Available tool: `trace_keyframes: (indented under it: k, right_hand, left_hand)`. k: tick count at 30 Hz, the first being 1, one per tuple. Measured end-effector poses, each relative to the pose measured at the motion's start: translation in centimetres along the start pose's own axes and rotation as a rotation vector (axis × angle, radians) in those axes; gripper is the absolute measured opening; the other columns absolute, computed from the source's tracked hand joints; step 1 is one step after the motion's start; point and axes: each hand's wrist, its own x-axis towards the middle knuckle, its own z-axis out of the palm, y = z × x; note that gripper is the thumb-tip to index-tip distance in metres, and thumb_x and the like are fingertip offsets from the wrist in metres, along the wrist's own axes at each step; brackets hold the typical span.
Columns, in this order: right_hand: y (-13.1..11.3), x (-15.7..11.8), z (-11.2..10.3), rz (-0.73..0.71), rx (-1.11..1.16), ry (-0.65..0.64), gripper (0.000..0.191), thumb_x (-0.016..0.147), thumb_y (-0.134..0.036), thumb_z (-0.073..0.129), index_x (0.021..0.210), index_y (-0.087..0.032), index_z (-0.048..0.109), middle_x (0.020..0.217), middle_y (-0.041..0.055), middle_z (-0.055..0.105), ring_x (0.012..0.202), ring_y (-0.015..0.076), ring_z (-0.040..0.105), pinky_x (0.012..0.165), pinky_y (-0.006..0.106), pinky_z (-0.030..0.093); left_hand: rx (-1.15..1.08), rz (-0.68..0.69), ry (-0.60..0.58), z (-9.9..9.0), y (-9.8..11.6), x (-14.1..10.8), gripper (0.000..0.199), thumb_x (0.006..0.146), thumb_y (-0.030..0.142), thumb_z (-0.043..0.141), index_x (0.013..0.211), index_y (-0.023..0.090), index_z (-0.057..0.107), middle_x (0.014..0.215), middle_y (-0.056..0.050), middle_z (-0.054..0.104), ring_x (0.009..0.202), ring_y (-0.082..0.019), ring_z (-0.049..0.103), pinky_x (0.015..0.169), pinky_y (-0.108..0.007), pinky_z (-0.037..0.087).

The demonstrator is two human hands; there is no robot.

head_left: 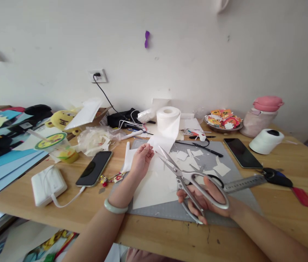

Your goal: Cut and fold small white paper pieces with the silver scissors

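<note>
My right hand (201, 200) grips large silver scissors (176, 171) by their loops, the blades a little apart and pointing up and left. The tips end just right of my left hand (142, 160), whose fingers are closed in a pinch. Whatever those fingers hold is too small to make out. Behind them stands a white roll (168, 122), its loose end hanging forward toward the grey cutting mat (154, 211). A white paper sheet (148, 191) lies on the mat beneath my hands. Several paper scraps (220, 168) are scattered right of the scissors.
On the right lie a steel ruler (245, 182), a dark phone (242, 153), a thread cone (266, 141), a pink-lidded bottle (263, 116) and a bowl of cutouts (224, 120). To the left are a cabled phone (94, 169), a white power bank (48, 185) and a drink cup (61, 149).
</note>
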Motion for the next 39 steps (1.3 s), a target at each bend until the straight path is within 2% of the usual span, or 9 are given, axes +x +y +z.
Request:
trace_keyframes:
  k: [3,7,12,17,23,28,31,39]
  right_hand:
    - [-0.28,0.16,0.19,-0.01,0.091,0.0,0.082,0.071,-0.077,0.027,0.113,-0.011,0.053,0.106,0.0142,0.053,0.059,0.0121,0.053,0.044,0.025,0.045]
    - [-0.76,0.3,0.35,0.002,0.148,-0.005,0.083,0.07,-0.077,0.029,0.109,-0.009,0.056,0.103,0.0132,0.053,0.059,0.0122,0.052,0.042,0.024,0.043]
    - [-0.7,0.3,0.28,0.016,0.139,-0.016,0.082,0.07,-0.077,0.032,0.109,-0.009,0.056,0.099,0.011,0.055,0.054,0.0112,0.052,0.042,0.025,0.044]
    - [-0.42,0.28,0.14,0.043,0.12,-0.019,0.08,0.072,-0.076,0.027,0.108,-0.01,0.055,0.099,0.0114,0.054,0.056,0.0112,0.051,0.043,0.025,0.045]
    - [-0.4,0.31,0.26,0.031,0.082,-0.003,0.079,0.072,-0.076,0.029,0.109,-0.01,0.054,0.1,0.0117,0.053,0.057,0.0105,0.048,0.043,0.024,0.044]
    - [-0.37,0.34,0.17,0.027,0.102,-0.01,0.079,0.072,-0.075,0.029,0.109,-0.01,0.054,0.1,0.0126,0.054,0.056,0.0107,0.048,0.043,0.026,0.044]
    - [-0.39,0.32,0.15,0.028,0.105,-0.005,0.078,0.073,-0.075,0.029,0.108,-0.01,0.054,0.1,0.0129,0.054,0.056,0.0109,0.049,0.043,0.025,0.044]
    - [-0.3,0.25,0.38,0.009,0.07,-0.024,0.078,0.072,-0.074,0.033,0.109,-0.009,0.054,0.101,0.0139,0.053,0.057,0.0099,0.049,0.041,0.023,0.043]
  left_hand:
    - [-0.001,-0.042,0.033,0.13,0.15,-0.04,0.011,0.065,0.018,0.068,0.07,0.015,0.058,0.065,0.002,0.06,0.058,-0.006,0.058,0.061,-0.019,0.045]
    - [-0.013,-0.078,0.06,0.28,0.29,-0.05,0.006,0.068,0.016,0.063,0.074,0.014,0.06,0.068,-0.001,0.063,0.062,-0.009,0.06,0.064,-0.02,0.046]
    - [-0.013,-0.002,0.016,0.44,0.26,-0.15,0.012,0.064,0.007,0.065,0.071,0.014,0.06,0.064,0.003,0.06,0.06,-0.005,0.057,0.065,-0.016,0.044]
    - [-0.006,-0.002,0.006,0.32,0.13,-0.1,0.009,0.067,0.015,0.068,0.068,0.015,0.058,0.063,0.003,0.059,0.057,-0.004,0.055,0.063,-0.017,0.044]
    - [0.013,-0.055,-0.049,0.16,-0.1,-0.16,0.02,0.061,0.023,0.073,0.067,0.016,0.056,0.078,0.001,0.062,0.065,-0.007,0.058,0.059,-0.018,0.042]
    - [0.045,-0.003,-0.103,0.07,-0.17,-0.29,0.019,0.06,0.023,0.073,0.071,0.016,0.059,0.065,0.003,0.057,0.058,-0.005,0.051,0.059,-0.017,0.039]
    - [0.043,0.031,-0.096,0.05,-0.24,-0.25,0.021,0.061,0.02,0.072,0.078,0.017,0.061,0.065,0.003,0.057,0.058,-0.005,0.05,0.059,-0.018,0.038]
    - [0.048,0.044,-0.114,-0.08,-0.56,-0.03,0.021,0.063,0.025,0.072,0.079,0.013,0.067,0.066,0.0,0.059,0.062,-0.007,0.051,0.064,-0.02,0.039]
